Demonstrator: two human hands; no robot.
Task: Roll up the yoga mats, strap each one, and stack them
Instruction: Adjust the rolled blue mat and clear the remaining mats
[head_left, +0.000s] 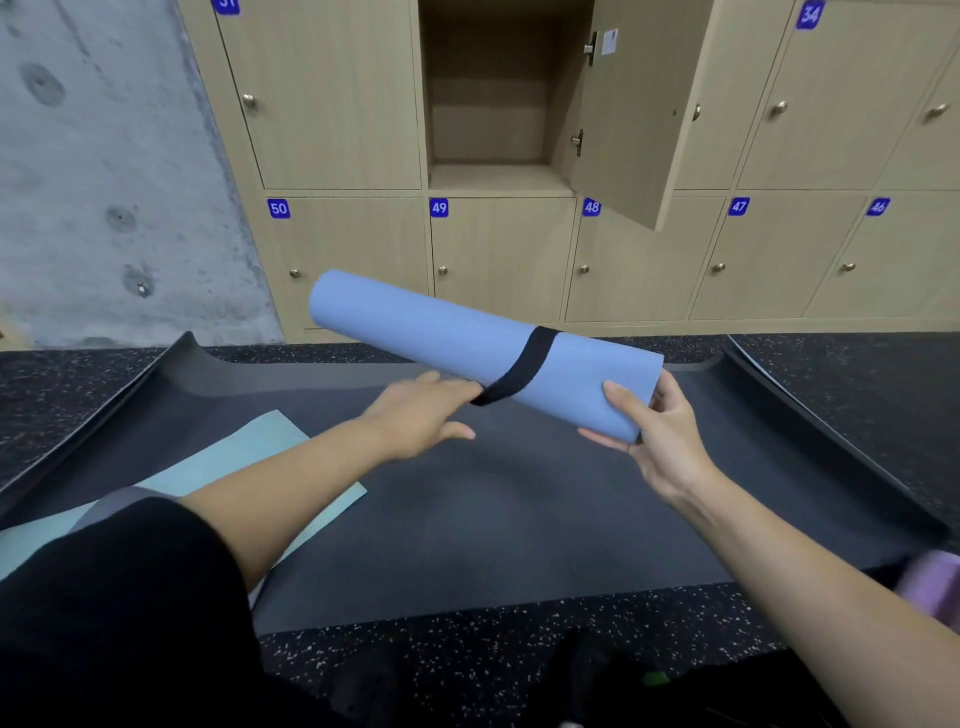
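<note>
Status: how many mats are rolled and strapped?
Done: the rolled blue yoga mat has a black strap around it. In hand: the right hand grips its end, the left hand touches the strap. Left: the pale teal mat and the dark grey mat lie unrolled; no stack in view.

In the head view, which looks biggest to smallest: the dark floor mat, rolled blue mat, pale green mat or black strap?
1. dark floor mat
2. rolled blue mat and pale green mat, not ranked: an arm hides part of the green one
3. black strap
</note>
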